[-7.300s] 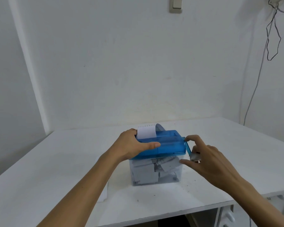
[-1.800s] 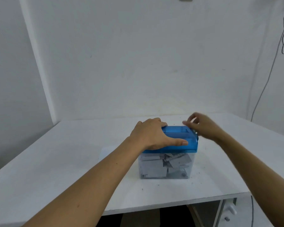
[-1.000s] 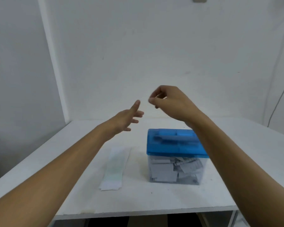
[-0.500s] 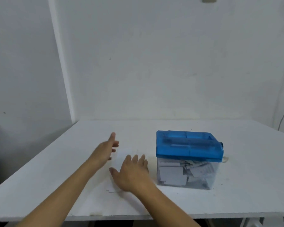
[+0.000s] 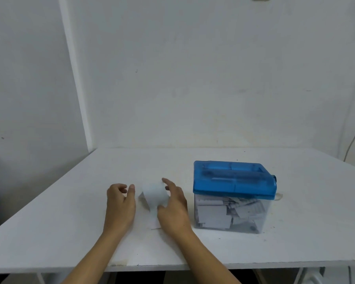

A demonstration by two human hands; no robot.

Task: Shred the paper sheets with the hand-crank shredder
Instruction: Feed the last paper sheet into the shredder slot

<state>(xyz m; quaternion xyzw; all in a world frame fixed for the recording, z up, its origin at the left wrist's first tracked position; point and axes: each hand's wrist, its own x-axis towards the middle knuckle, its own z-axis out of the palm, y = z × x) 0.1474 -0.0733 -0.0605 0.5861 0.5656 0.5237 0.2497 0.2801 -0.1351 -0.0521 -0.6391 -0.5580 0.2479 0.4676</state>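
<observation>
The hand-crank shredder (image 5: 234, 181) stands on the white table (image 5: 70, 212), right of centre. It has a blue lid on a clear bin (image 5: 230, 214) filled with paper shreds. Its crank hub (image 5: 274, 178) shows at the lid's right end. A white paper sheet (image 5: 153, 194) lies left of the shredder, its far end curled up off the table. My right hand (image 5: 173, 208) grips that sheet by its right edge, thumb in front and fingers behind. My left hand (image 5: 121, 203) rests on the table just left of the sheet, fingers loosely curled, holding nothing.
White walls close off the table at the back and the left. A thin cable (image 5: 354, 138) hangs down the wall at the far right. The table's front edge (image 5: 254, 264) runs just below my forearms, with a drawer unit (image 5: 315, 277) underneath at the right.
Both hands left the shredder and came down to the sheet on its left. The sheet lay flat before; its far end is now lifted and curled in my right hand.
</observation>
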